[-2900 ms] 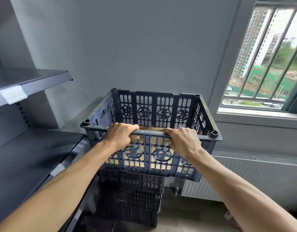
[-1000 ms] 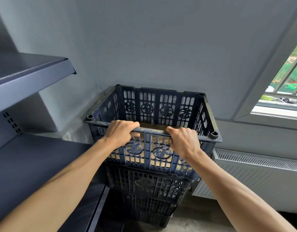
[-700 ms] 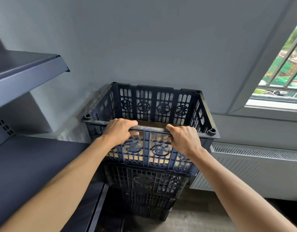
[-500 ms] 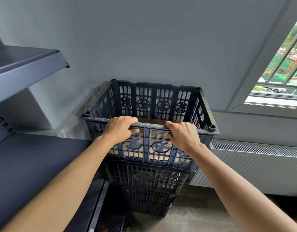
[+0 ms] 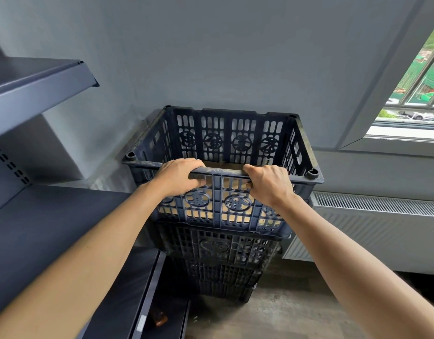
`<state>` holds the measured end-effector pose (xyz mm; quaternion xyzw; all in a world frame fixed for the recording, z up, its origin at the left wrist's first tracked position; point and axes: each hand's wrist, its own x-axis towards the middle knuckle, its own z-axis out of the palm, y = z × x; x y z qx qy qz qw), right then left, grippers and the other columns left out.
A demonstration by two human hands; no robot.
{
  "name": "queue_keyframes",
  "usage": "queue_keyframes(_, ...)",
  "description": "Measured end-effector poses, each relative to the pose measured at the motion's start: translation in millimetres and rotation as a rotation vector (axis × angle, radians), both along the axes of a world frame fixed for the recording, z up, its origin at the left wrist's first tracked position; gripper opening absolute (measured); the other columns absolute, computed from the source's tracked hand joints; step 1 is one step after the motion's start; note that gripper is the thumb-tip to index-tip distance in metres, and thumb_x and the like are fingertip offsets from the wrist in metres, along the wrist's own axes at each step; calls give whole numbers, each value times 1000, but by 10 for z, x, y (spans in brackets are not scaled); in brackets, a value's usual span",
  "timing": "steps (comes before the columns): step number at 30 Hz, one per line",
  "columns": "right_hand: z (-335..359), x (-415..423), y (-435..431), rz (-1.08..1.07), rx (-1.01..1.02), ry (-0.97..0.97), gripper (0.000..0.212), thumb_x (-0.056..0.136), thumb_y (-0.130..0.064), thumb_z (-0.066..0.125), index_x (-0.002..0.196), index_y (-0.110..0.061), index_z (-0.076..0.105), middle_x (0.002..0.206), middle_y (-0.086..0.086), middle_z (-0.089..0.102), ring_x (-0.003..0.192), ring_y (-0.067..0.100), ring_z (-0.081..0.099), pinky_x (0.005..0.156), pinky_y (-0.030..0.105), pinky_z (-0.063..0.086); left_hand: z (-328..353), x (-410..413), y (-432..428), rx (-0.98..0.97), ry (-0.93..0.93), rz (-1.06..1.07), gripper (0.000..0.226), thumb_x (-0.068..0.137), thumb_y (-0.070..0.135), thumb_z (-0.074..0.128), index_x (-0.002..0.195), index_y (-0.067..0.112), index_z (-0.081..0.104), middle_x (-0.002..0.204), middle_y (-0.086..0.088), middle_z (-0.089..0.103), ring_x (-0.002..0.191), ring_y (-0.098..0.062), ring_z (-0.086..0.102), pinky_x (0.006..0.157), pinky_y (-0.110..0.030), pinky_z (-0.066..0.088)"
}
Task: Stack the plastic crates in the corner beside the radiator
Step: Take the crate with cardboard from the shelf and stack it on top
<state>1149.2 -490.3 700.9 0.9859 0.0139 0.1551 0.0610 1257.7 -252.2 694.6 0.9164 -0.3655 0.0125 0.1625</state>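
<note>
Head: left hand (image 5: 179, 176), right hand (image 5: 269, 184) hold one crate (image 5: 221, 199).

top crate (image 5: 235, 140): matt perforated plastic, scuffed rim | shelf (image 5: 37, 86): smooth painted metal | floor (image 5: 289, 311): rough

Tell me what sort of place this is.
Likely a shop back room or storeroom: metal retail shelves, stacked plastic crates, and a radiator beneath a barred window.
</note>
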Motion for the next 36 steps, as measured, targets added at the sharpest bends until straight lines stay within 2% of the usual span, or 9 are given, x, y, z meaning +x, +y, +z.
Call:
queue_keyframes(3,8,12,-19,14,27,10,19,82,-15,61,99,-18,56,62,0,53,63,30,59,56,31,36,44,-18,-15,25,21,31,18,84,49,63,99,41,56,95,15,63,91,-19,58,81,-40,47)
queue_keyframes(8,-4,15,-48,30,22,-2,16,82,-13,62,95,-17,56,60,-1,50,57,28,49,56,31,35,32,-33,-75,50,14,113,9,85,46,63,87,41,56,78,13,63,83,-20,58,77,-37,44)
queue_keyframes(15,-9,9,-50,28,18,-20,13,82,-12,61,94,-17,59,60,0,52,56,28,47,54,30,34,-2,-86,-120,10,-18,135,11,85,43,63,84,35,56,78,13,61,81,-19,58,74,-36,46)
queue_keyframes(21,-2,1,-43,11,-3,2,14,84,-15,62,97,-15,56,63,3,59,56,29,49,54,30,36,26,-160,-218,25,-83,125,5,87,34,62,90,34,58,86,10,61,90,-22,55,83,-40,38)
queue_keyframes(25,112,-11,-84,40,-20,91,24,89,-24,62,109,-15,53,78,7,65,66,31,56,57,32,36,13,-261,-398,54,-151,89,36,80,15,58,114,25,58,99,5,65,97,-23,58,92,-42,36)
queue_keyframes(27,151,-36,-133,2,-29,112,26,89,-35,63,106,-15,58,83,7,68,75,31,64,59,32,38,33,-322,-486,50,-136,41,41,78,22,59,118,28,56,101,6,64,97,-20,57,93,-43,35)
queue_keyframes(30,163,-71,-177,-50,-26,93,37,88,-51,62,97,-16,66,82,6,69,75,28,65,60,31,40,65,-370,-575,20,-117,13,31,83,42,62,111,32,58,99,9,65,93,-18,57,92,-43,35)
queue_keyframes(33,180,-108,-143,-48,-25,95,34,91,-48,60,99,-16,68,80,6,68,69,27,59,60,31,39,79,-357,-581,-72,-77,63,7,88,37,64,95,35,63,84,8,67,85,-21,58,92,-41,34)
queue_keyframes(36,197,-132,-102,-59,-32,90,32,93,-46,59,98,-15,68,78,5,67,63,24,50,59,31,37,97,-359,-540,-88,-38,90,4,89,38,65,90,35,63,79,6,66,81,-23,53,91,-40,35)
